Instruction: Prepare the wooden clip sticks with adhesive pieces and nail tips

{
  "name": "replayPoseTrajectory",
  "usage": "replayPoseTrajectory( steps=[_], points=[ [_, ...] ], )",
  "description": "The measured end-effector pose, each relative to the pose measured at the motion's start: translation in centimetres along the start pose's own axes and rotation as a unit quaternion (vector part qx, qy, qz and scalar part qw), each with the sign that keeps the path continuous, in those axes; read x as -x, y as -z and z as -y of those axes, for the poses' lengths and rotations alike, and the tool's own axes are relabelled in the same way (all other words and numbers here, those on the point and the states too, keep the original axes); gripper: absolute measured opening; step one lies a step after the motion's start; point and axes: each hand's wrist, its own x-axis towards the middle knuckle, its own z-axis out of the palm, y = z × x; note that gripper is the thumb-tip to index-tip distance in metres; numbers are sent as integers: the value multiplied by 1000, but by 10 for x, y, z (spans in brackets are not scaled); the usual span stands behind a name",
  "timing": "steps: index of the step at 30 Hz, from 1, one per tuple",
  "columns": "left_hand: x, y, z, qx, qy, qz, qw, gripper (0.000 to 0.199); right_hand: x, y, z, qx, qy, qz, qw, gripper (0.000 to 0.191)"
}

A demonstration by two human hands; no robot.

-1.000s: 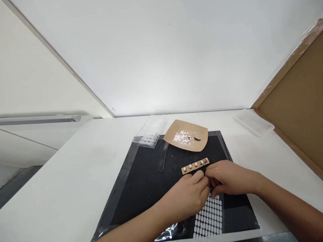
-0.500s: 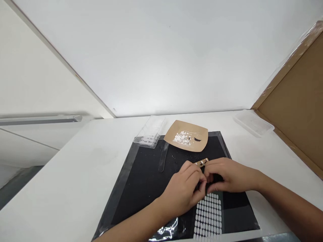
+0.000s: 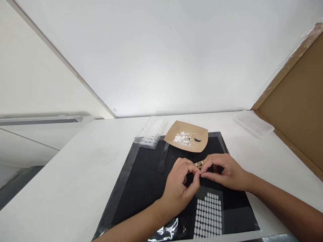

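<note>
Over a black mat (image 3: 141, 178), my left hand (image 3: 183, 183) and my right hand (image 3: 223, 171) meet at the fingertips. Thumb and forefinger of each hand are pinched at a tiny whitish piece (image 3: 200, 172) between them, too small to identify. Just behind the fingertips lies a small tan strip (image 3: 199, 164) with white and dark bits on it, partly covered by my right fingers. A dark sheet with rows of white oval stickers (image 3: 208, 215) lies below my hands, its upper part bare.
Behind the mat's middle sits a tan dish (image 3: 171, 129) with white bits and a black scrap. Left of it are a clear compartment box (image 3: 150, 132) and a dark nail file (image 3: 164, 158). A clear lid (image 3: 253, 124) lies back right, beside a cardboard panel (image 3: 295, 97).
Both hands have shifted slightly left and up, off the top of the sticker sheet. Their fingertips now meet at a small whitish piece, and my right hand covers more of the tan strip.
</note>
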Motion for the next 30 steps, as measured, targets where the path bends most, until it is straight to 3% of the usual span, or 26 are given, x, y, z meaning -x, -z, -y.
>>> replayPoseTrajectory(
  steps=[14,30],
  points=[
    [1,0,2,-1,-13,5,1000,10,2,-5,-2,-52,-30,-30,998,8],
    [2,-1,5,-5,-76,15,997,12,0,-2,0,-47,-30,3,998,7]
  ],
)
